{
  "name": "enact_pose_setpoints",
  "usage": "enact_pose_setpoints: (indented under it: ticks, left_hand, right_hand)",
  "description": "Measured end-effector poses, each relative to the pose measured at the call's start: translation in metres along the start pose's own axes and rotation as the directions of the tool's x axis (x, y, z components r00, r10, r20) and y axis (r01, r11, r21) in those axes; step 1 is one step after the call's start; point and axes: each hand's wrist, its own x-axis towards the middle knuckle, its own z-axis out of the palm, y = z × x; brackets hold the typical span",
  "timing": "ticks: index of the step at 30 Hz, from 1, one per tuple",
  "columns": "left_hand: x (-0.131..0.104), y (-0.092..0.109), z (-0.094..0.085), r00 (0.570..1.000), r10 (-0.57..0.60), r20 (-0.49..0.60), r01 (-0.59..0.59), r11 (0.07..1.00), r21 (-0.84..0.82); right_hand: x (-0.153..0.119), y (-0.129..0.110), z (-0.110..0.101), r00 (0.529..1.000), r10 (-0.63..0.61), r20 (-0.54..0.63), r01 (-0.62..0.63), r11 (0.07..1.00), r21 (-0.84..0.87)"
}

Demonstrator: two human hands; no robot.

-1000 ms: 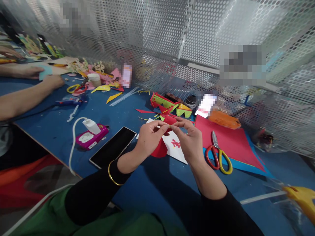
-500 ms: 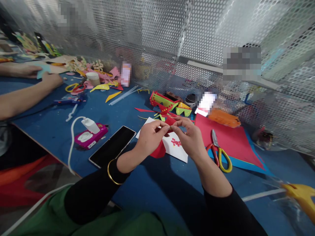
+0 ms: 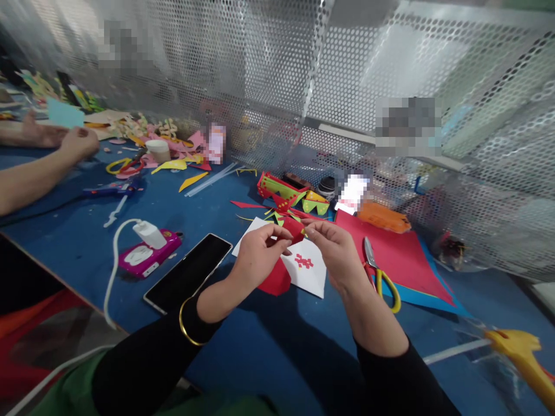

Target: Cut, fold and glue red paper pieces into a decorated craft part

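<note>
My left hand (image 3: 259, 254) pinches a piece of red paper (image 3: 291, 229) between thumb and fingers, above the white sheet. My right hand (image 3: 333, 245) is closed in a pinch at the paper's right edge, where a tiny yellow spot shows; what its fingertips hold is too small to make out. Below my left hand hangs or lies more red paper (image 3: 276, 282); whether it is the same piece I cannot tell. On the white sheet (image 3: 314, 276) sits a cluster of small red cut shapes (image 3: 304, 262), with a yellow bit beside it.
Scissors (image 3: 384, 280) lie right of my right hand by red sheets (image 3: 392, 251). Red-and-green paper glasses (image 3: 281, 190) stand behind. Leftward are a dark phone (image 3: 191, 271) and a purple power strip (image 3: 150, 254). A yellow glue gun (image 3: 515, 346) lies right. A co-worker's hands (image 3: 65, 138) hold blue paper.
My hands have drawn slightly apart, and a yellow spot now shows at the red paper's edge. The co-worker's blue paper is raised. The view has shifted a little.
</note>
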Motion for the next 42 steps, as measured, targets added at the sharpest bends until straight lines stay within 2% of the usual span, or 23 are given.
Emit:
enact_pose_setpoints:
  ticks: [4,9,14,17,25,33,42]
  left_hand:
    - [0.001,-0.006,0.001,0.999,-0.007,-0.032,0.005,0.997,-0.079]
    - [-0.001,-0.005,0.0,0.999,-0.027,-0.029,0.026,0.999,-0.046]
    - [-0.002,-0.001,0.003,0.998,-0.066,0.025,0.069,0.989,-0.13]
    - [-0.003,0.0,0.004,0.998,-0.069,0.007,0.069,0.986,-0.151]
    - [-0.003,-0.001,0.004,0.999,-0.051,-0.004,0.05,0.991,-0.125]
    - [0.0,-0.007,0.003,0.998,0.031,-0.048,-0.032,0.999,-0.013]
    - [-0.001,-0.002,0.003,0.999,-0.014,-0.041,0.013,0.999,-0.032]
  right_hand:
    - [-0.001,0.005,0.003,0.997,-0.07,-0.023,0.069,0.997,-0.042]
    - [-0.003,0.011,0.009,0.986,-0.148,-0.079,0.139,0.984,-0.112]
    - [-0.007,0.005,0.015,0.964,-0.237,-0.121,0.209,0.956,-0.208]
    - [-0.01,0.001,0.017,0.954,-0.271,-0.128,0.232,0.938,-0.258]
    - [-0.01,0.002,0.018,0.942,-0.307,-0.135,0.251,0.912,-0.324]
    - [-0.01,0.005,0.02,0.93,-0.338,-0.145,0.275,0.901,-0.335]
    - [-0.013,0.001,0.02,0.933,-0.307,-0.185,0.241,0.92,-0.309]
